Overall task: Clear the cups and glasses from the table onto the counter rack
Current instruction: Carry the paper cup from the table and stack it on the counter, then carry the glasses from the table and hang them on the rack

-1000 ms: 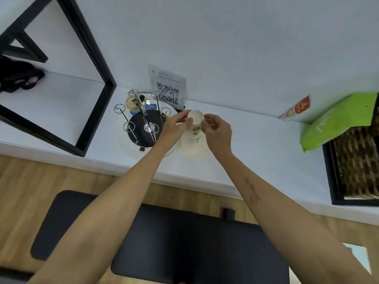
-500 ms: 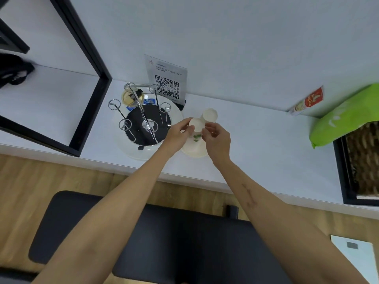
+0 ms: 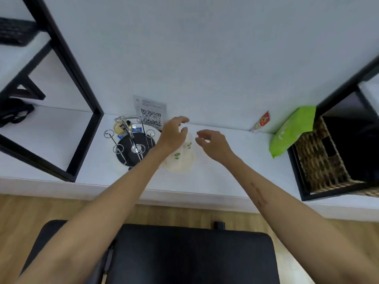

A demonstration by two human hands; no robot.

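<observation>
Two bare forearms reached up from the bottom edge over a black padded seat (image 3: 190,257), matte and smooth, its near side cut off by the frame. Beyond it ran a strip of wood-grain floor (image 3: 30,214), then the white counter (image 3: 235,177), flat and plain.

On the counter stood an upturned paper cup (image 3: 180,162), cream with small green leaf prints, cone-shaped and wide at its base; its narrow top was blurred and partly hidden by the left hand (image 3: 172,136), so whether a second cup sat on it could not be told. Left of the cup, touching or just beside it, was the rack (image 3: 133,148): a round white tray with a black disc and thin chrome rods ending in loops. A yellowish glass (image 3: 119,127) hung at its far side, hard to make out.

The left hand hovered over the cup's top, fingers spread and gently curled, holding nothing that could be seen. The right hand (image 3: 213,144) was just right of the cup, fingers loosely bent, apart from it and empty.

Farther right lay a green pouch (image 3: 291,132) against a woven basket (image 3: 320,160) in a black frame, cut off at the edge. A QR card (image 3: 150,111) leaned on the wall behind the rack.
</observation>
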